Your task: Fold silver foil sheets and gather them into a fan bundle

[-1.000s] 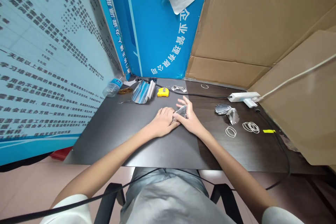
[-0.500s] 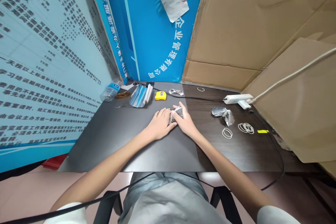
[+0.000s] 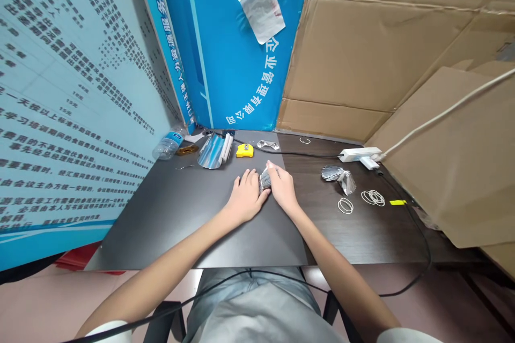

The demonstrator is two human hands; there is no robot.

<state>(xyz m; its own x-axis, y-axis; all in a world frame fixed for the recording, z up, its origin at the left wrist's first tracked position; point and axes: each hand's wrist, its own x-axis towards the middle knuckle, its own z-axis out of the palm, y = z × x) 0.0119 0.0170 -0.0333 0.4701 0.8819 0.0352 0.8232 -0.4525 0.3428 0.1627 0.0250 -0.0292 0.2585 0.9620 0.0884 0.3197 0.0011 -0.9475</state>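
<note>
Pleated silver foil [image 3: 265,178], tightly gathered

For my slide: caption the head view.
Left hand and right hand pinch pleated foil on a dark desk, near a foil fan and rubber bands.

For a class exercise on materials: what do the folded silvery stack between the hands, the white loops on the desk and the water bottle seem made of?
The folded stack seems thin aluminium foil: mirror-like sheen, crisp creases, though metallised plastic is possible. The loops look like matte pale rubber bands, lying in loose, uneven rings. The bottle looks like clear plastic, see-through and glossy.
</note>
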